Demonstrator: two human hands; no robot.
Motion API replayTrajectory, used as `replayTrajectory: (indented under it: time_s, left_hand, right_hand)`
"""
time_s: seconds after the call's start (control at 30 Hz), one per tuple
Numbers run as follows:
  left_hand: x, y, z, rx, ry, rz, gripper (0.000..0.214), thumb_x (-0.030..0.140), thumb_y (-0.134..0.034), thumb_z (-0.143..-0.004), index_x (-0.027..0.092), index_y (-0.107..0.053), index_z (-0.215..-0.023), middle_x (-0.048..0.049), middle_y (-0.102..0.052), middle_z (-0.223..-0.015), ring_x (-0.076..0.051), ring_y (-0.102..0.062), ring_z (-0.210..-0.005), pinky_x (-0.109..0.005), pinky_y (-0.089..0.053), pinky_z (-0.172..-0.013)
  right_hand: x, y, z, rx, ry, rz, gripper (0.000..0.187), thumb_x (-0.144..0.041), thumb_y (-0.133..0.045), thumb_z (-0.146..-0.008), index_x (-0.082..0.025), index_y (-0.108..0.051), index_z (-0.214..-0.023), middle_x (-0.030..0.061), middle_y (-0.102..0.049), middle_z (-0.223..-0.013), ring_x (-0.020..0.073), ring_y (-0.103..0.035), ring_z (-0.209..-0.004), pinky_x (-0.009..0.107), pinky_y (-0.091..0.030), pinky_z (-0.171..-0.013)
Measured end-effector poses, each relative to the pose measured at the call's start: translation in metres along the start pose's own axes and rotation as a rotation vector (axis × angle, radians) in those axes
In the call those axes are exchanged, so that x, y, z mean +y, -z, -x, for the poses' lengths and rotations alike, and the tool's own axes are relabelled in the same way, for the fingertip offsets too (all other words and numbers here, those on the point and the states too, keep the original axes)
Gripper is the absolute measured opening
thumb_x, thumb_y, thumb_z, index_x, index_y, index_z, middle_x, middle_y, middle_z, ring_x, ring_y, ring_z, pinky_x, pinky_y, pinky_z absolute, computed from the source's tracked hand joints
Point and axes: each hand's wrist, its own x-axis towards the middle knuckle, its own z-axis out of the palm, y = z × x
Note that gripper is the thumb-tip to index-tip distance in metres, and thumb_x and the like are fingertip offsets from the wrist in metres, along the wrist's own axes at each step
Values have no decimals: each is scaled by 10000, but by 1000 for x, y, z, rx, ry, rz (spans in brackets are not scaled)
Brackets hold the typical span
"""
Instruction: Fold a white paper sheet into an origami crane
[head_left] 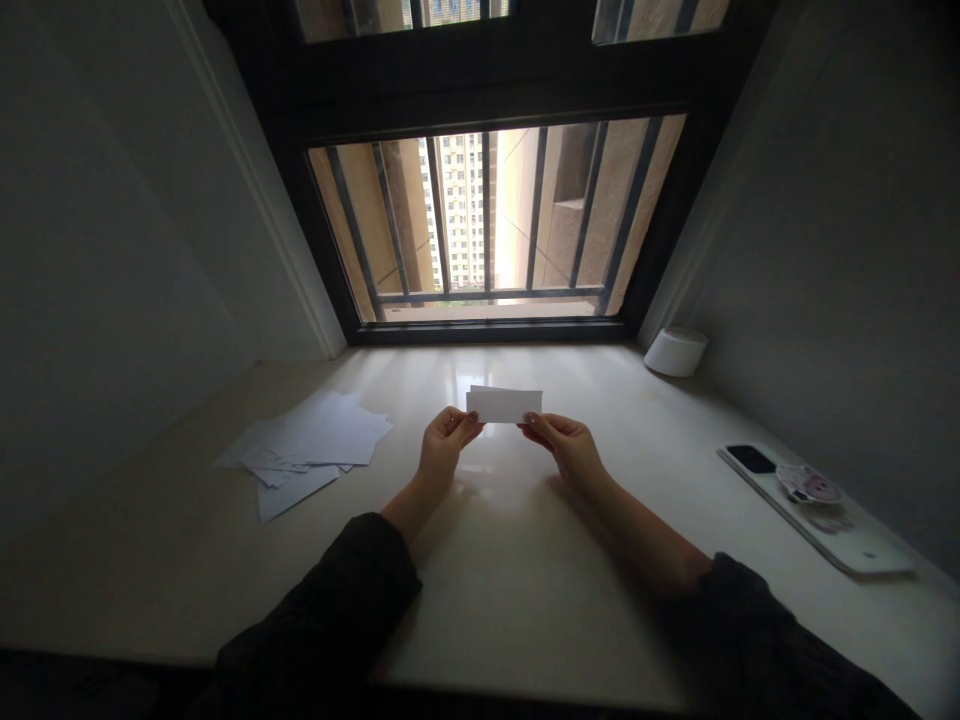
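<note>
A small white piece of paper (504, 406) is held up between my two hands, above the pale sill. It looks folded or doubled, since a second edge shows along its top left. My left hand (448, 440) pinches its lower left corner between thumb and fingers. On the other side, my right hand (564, 440) pinches the lower right corner the same way. To the left of my left hand lies a loose pile of white paper sheets and scraps (322, 435).
The pale, glossy sill (480, 600) runs up to a dark-framed window (487, 333) with bars outside. Toward the right wall stands a small white rounded object (676, 352). Nearer me on that side lies a phone (862, 555) with a cartoon grip on its back.
</note>
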Motion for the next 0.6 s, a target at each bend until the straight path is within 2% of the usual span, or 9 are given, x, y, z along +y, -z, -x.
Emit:
replayTrajectory:
  time_s: [0.13, 0.3, 0.5, 0.6]
  left_hand:
    - [-2, 1, -1, 7, 19, 0, 282, 314, -757, -634, 147, -531, -649, 13, -630, -682, -110, -624, -732, -330, -485, -875]
    - [0, 0, 0, -1, 47, 22, 297, 285, -771, -614, 152, -524, -712, 0, -656, -751, -114, -626, -764, -334, -473, -890]
    - [-2, 0, 0, -4, 85, -66, 534, 265, -779, -602, 211, -475, -1038, -42, -665, -889, -170, -630, -845, -375, -476, -843]
    - [2, 0, 3, 1, -68, -268, 557, 300, -737, -662, 229, -480, -1151, -88, -623, -1076, -217, -579, -1023, -371, -438, -882]
  right_hand:
    - [-3, -2, 3, -23, 0, -18, 265, -399, -790, -578, -173, -702, -685, 38, -713, -706, 195, -677, -743, 393, -526, -861]
    - [-6, -3, 6, 33, 11, -50, 274, -380, -783, -599, -183, -597, -560, -9, -641, -582, 165, -658, -658, 385, -543, -843]
    - [-7, -3, 4, 84, 73, -37, 321, -374, -782, -601, -198, -590, -789, 7, -699, -697, 191, -671, -709, 397, -557, -775]
    - [-9, -3, 5, 57, 129, 34, 346, -386, -762, -629, -203, -578, -859, 13, -705, -696, 188, -667, -694, 372, -549, -732]
